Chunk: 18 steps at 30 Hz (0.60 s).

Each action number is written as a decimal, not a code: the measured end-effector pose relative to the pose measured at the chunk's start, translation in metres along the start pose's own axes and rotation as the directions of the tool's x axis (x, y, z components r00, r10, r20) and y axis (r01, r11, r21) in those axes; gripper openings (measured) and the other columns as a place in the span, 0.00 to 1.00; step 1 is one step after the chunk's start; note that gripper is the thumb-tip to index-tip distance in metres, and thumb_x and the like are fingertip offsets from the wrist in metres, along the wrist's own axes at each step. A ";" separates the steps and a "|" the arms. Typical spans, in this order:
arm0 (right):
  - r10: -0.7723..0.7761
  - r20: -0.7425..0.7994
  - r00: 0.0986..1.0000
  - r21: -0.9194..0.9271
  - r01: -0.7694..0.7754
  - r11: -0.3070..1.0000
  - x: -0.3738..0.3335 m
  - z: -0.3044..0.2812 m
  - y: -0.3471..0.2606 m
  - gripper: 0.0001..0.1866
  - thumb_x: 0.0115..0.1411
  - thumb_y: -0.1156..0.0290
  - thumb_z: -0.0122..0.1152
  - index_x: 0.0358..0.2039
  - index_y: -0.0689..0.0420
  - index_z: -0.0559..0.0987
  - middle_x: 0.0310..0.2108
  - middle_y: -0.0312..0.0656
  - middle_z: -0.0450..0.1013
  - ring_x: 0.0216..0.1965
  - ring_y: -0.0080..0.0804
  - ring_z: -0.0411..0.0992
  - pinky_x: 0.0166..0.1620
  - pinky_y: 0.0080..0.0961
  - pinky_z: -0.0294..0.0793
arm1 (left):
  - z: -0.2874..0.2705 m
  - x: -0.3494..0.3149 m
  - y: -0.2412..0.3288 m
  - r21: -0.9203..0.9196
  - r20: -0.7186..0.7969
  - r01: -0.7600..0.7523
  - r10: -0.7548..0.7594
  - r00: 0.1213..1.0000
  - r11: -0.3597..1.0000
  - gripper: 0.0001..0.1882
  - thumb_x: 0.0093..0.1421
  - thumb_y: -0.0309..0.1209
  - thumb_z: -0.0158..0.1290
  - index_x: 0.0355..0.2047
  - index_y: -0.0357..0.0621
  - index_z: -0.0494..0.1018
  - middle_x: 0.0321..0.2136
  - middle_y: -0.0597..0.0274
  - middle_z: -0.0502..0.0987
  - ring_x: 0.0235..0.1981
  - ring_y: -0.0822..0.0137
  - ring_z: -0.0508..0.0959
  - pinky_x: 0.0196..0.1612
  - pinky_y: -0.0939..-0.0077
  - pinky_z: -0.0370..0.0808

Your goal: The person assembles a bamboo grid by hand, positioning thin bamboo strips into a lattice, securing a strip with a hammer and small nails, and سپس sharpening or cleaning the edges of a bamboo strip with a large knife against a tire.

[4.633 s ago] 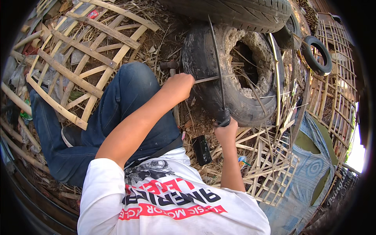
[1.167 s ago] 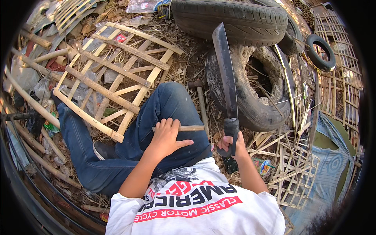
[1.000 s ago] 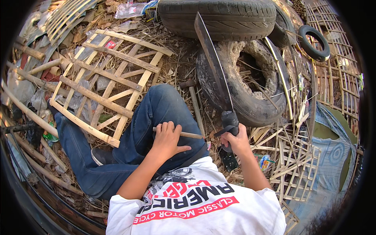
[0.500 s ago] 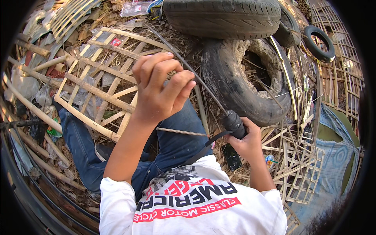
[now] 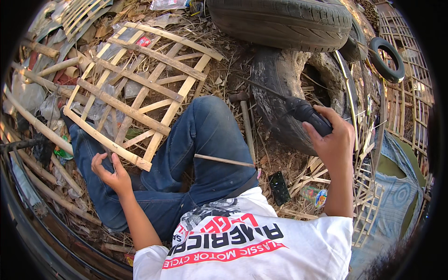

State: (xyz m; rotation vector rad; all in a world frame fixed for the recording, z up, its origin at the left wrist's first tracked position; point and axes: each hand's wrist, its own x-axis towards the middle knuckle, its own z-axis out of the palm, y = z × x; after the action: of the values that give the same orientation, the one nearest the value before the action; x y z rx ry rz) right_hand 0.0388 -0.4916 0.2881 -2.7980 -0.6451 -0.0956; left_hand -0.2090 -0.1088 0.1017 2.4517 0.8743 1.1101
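My right hand is wrapped round the black handle of a long knife, its thin dark blade seen nearly edge-on and pointing up-left in front of a worn tyre. My left hand is low on the left, thumb and fingers apart, beside the near edge of a bamboo lattice. A thin greyish sliver shows by its fingertips; whether the hand touches it I cannot tell. The lattice leans over my lower left leg. Across my thigh lies a thin bamboo stick.
A hammer lies right of my knee. Beyond it are a worn tyre, another tyre above it and a small tyre. A dark phone-like slab and split bamboo lie near my right hip. Bamboo poles line the left.
My left hand has dropped down and left from above my knee to near the lattice's edge. The right hand has moved up and right with the knife, uncovering the hammer.
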 end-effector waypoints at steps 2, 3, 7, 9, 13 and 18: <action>0.111 0.111 0.988 0.009 -0.112 0.994 0.022 0.012 -0.011 0.25 0.44 0.71 0.72 0.44 0.53 0.73 0.30 0.47 0.76 0.28 0.46 0.76 0.36 0.33 0.74 | -0.011 -0.012 -0.021 0.037 -0.052 0.052 -0.050 0.997 0.998 0.10 0.60 0.27 0.55 0.39 0.37 0.68 0.39 0.55 0.71 0.46 0.57 0.69 0.53 0.62 0.63; 0.055 0.047 0.997 0.032 -0.056 0.998 0.031 0.017 -0.011 0.26 0.43 0.73 0.72 0.45 0.54 0.73 0.31 0.47 0.75 0.28 0.46 0.75 0.36 0.34 0.74 | -0.015 -0.019 -0.032 0.049 -0.040 0.091 -0.089 0.995 0.995 0.10 0.60 0.26 0.55 0.39 0.37 0.68 0.39 0.55 0.70 0.46 0.56 0.69 0.53 0.61 0.63; 0.052 -0.072 0.996 0.462 -0.013 0.887 0.046 0.037 0.011 0.24 0.45 0.81 0.68 0.44 0.57 0.72 0.36 0.41 0.72 0.33 0.25 0.74 0.37 0.22 0.74 | -0.022 -0.025 -0.049 0.072 -0.052 0.197 -0.193 0.980 0.978 0.11 0.59 0.26 0.55 0.39 0.37 0.67 0.40 0.53 0.70 0.46 0.55 0.69 0.53 0.61 0.64; 0.056 -0.085 0.995 0.551 0.000 0.834 0.060 0.042 0.009 0.20 0.48 0.81 0.67 0.42 0.60 0.73 0.34 0.39 0.73 0.34 0.20 0.73 0.37 0.16 0.72 | -0.018 -0.025 -0.049 0.060 -0.062 0.229 -0.225 0.972 0.972 0.11 0.60 0.27 0.55 0.39 0.37 0.67 0.40 0.52 0.70 0.46 0.55 0.69 0.52 0.61 0.64; 0.066 -0.405 0.912 0.610 0.216 0.762 0.100 0.079 0.012 0.16 0.50 0.80 0.67 0.40 0.63 0.76 0.35 0.40 0.75 0.37 0.23 0.74 0.43 0.19 0.72 | -0.014 -0.028 -0.056 0.061 -0.037 0.218 -0.216 0.976 0.974 0.11 0.60 0.27 0.55 0.40 0.37 0.67 0.40 0.52 0.70 0.47 0.55 0.69 0.52 0.62 0.64; 0.176 -0.379 0.908 0.924 0.382 0.023 0.152 0.116 -0.002 0.16 0.48 0.82 0.65 0.39 0.64 0.73 0.36 0.47 0.76 0.41 0.33 0.74 0.50 0.27 0.73 | -0.014 -0.035 -0.065 0.092 -0.030 0.236 -0.235 0.972 0.967 0.11 0.60 0.28 0.55 0.40 0.37 0.67 0.40 0.54 0.70 0.46 0.56 0.69 0.52 0.63 0.63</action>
State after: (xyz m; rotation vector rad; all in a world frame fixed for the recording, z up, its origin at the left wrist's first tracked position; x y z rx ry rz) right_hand 0.1750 -0.3941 0.1960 -1.1692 -0.4733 -0.1532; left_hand -0.2641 -0.0814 0.0582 2.3366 1.2141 1.0287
